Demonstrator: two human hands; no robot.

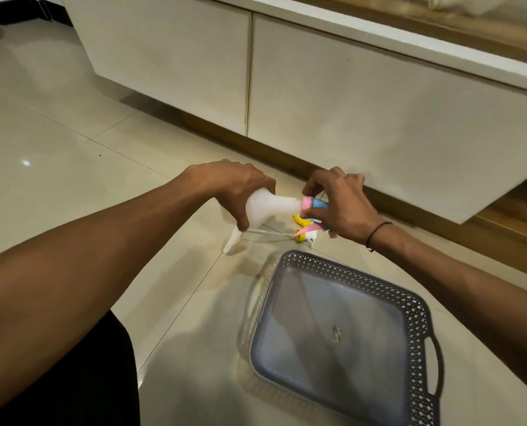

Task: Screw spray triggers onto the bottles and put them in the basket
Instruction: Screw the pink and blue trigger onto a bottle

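My left hand (237, 186) grips a white plastic bottle (267, 207), held on its side above the floor with its neck pointing right. At the neck sits a spray trigger (314, 203) with a pink collar and blue body, and my right hand (339, 201) is closed around it. Under my hands, a yellow and pink spray trigger (303, 230) lies on the floor with a thin white tube (265, 232) running left from it. Another white bottle (232, 241) lies on the floor, partly hidden by the held one. A grey-blue basket (342, 333) with perforated walls holds no bottles.
White cabinet doors (317, 96) with a wooden plinth rise just beyond my hands. Glossy cream floor tiles (71, 149) stretch to the left. Part of my dark-clad leg (102, 379) shows at the bottom left.
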